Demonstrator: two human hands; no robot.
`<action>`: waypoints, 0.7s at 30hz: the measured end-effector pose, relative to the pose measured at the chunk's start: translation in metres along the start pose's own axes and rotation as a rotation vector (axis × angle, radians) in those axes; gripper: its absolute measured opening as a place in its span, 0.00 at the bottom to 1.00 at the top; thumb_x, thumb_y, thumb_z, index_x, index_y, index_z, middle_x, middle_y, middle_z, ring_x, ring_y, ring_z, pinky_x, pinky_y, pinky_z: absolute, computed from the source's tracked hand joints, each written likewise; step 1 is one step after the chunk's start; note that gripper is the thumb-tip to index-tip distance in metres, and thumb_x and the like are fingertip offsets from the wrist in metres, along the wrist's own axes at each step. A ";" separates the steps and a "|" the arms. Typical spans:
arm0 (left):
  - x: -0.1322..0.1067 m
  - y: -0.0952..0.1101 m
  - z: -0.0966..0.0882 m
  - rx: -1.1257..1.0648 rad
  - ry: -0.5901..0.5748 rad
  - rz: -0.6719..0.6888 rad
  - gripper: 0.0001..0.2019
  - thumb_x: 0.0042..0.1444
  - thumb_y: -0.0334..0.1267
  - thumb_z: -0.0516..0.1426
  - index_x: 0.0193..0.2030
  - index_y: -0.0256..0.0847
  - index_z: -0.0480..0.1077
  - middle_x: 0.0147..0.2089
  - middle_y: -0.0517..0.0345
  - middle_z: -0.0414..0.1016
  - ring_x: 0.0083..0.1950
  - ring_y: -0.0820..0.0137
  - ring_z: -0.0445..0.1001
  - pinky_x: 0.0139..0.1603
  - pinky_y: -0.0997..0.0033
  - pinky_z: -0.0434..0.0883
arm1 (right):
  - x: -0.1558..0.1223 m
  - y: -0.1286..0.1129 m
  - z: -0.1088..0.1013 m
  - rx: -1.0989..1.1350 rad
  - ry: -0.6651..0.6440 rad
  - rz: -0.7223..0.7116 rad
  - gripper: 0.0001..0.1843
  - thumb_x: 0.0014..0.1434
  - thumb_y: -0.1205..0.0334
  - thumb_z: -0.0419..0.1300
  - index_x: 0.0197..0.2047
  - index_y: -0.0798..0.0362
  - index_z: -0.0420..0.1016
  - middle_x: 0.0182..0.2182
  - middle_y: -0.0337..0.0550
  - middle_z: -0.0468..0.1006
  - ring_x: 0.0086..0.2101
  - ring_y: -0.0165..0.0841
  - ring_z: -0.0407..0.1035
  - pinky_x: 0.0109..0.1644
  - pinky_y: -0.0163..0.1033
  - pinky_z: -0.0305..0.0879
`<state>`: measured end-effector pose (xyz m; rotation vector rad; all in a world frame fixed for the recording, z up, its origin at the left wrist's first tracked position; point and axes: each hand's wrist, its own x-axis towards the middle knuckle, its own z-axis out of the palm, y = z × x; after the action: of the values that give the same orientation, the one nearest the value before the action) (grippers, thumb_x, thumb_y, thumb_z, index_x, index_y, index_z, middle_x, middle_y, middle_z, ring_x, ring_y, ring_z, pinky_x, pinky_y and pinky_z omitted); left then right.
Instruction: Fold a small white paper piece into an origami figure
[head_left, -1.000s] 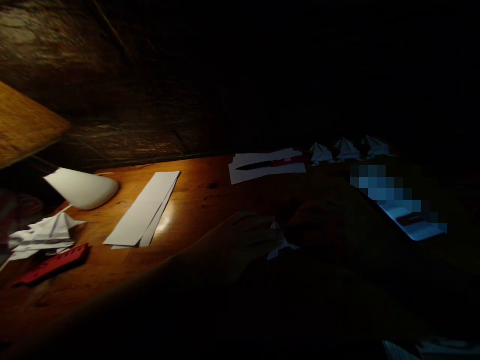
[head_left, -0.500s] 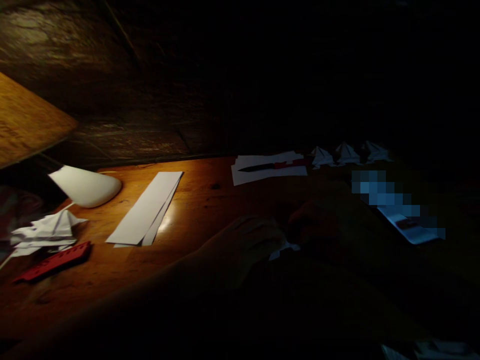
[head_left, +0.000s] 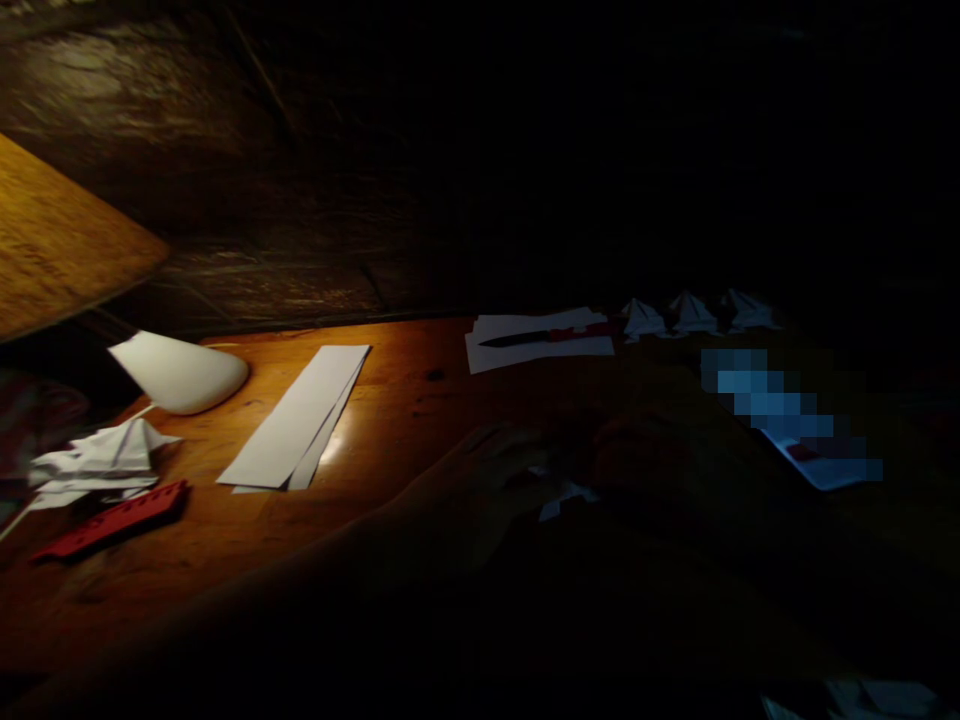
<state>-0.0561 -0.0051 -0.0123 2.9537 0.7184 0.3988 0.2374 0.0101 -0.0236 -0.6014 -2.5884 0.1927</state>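
Note:
In the dim middle of the table, my left hand [head_left: 495, 475] has its fingers bent around a small white piece of folded paper [head_left: 568, 496]. Only the lower edge of the paper catches light; the rest is hidden by fingers and shadow. My right hand [head_left: 637, 450] is just to the right, close against the paper's other side. It is so dark there that I cannot make out its fingers. Left of my hands lie long white paper strips [head_left: 296, 420], partly overlapping. Beyond my hands, a knife [head_left: 544, 337] with a red handle rests on more paper sheets [head_left: 536, 358].
Folded paper pieces [head_left: 690, 314] stand in a row at the back. On the right lies a lit phone [head_left: 817, 463], partly pixelated. At left are a lamp [head_left: 180, 373] with a shade, crumpled-looking folded paper [head_left: 105, 460] and a red slotted object [head_left: 112, 522]. A dark wall [head_left: 300, 260] runs behind.
My right hand has shifted slightly right, and a bit more of the folded paper shows between the hands. The whole view has moved a little; other things lie as before.

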 end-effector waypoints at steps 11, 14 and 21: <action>-0.004 -0.001 -0.005 -0.101 -0.062 -0.067 0.34 0.59 0.25 0.55 0.71 0.54 0.65 0.71 0.55 0.68 0.72 0.52 0.60 0.68 0.42 0.66 | 0.007 -0.006 -0.008 0.066 -0.021 0.149 0.22 0.62 0.74 0.55 0.55 0.48 0.79 0.44 0.47 0.81 0.45 0.39 0.73 0.47 0.44 0.64; -0.007 -0.007 -0.005 -0.135 -0.053 -0.041 0.41 0.51 0.22 0.55 0.72 0.55 0.63 0.74 0.56 0.64 0.74 0.52 0.57 0.69 0.41 0.65 | 0.004 -0.005 -0.007 0.144 0.014 0.191 0.19 0.64 0.72 0.56 0.54 0.48 0.79 0.44 0.46 0.80 0.44 0.37 0.73 0.47 0.43 0.65; -0.003 -0.006 -0.005 -0.176 0.030 -0.037 0.37 0.53 0.20 0.54 0.69 0.52 0.63 0.73 0.50 0.59 0.71 0.54 0.61 0.67 0.45 0.67 | 0.012 -0.014 -0.011 0.204 -0.016 0.162 0.13 0.71 0.62 0.59 0.56 0.51 0.76 0.47 0.45 0.79 0.47 0.37 0.70 0.51 0.46 0.65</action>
<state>-0.0626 -0.0007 -0.0088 2.7719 0.7011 0.4779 0.2275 0.0033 -0.0057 -0.7353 -2.4944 0.5091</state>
